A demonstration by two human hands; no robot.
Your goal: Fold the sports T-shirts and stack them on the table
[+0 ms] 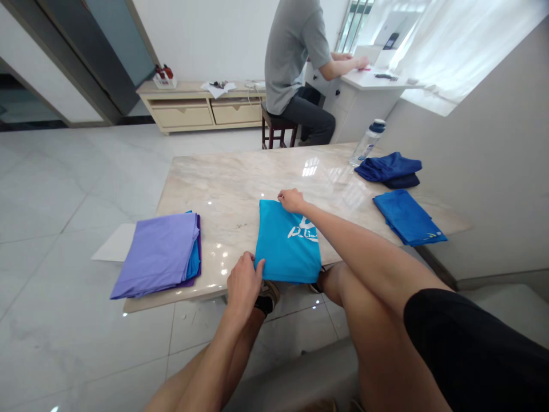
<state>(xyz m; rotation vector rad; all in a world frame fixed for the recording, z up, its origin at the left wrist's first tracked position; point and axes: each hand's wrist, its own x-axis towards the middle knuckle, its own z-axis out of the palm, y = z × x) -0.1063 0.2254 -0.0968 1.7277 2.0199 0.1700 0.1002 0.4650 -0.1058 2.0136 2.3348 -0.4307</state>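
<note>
A folded turquoise T-shirt (278, 246) with white lettering lies in front of me, its near edge reaching past the table's front edge. My left hand (244, 281) is at its near left side, thumb against the fabric and apart from the fingers, which rest by the shirt's edge. At the shirt's far edge is my right hand (292, 201), its fingers curled in on the cloth; the fingertips are partly hidden. My right forearm crosses over the shirt's right side and covers part of the print.
The marble-look table (223, 177) bears a folded lavender stack (156, 252) at left. At right lie a folded blue garment (407, 217), a crumpled dark blue garment (388, 169) and a clear bottle (368, 143). Beyond, a person (295, 63) sits on a stool at a white desk (377, 80).
</note>
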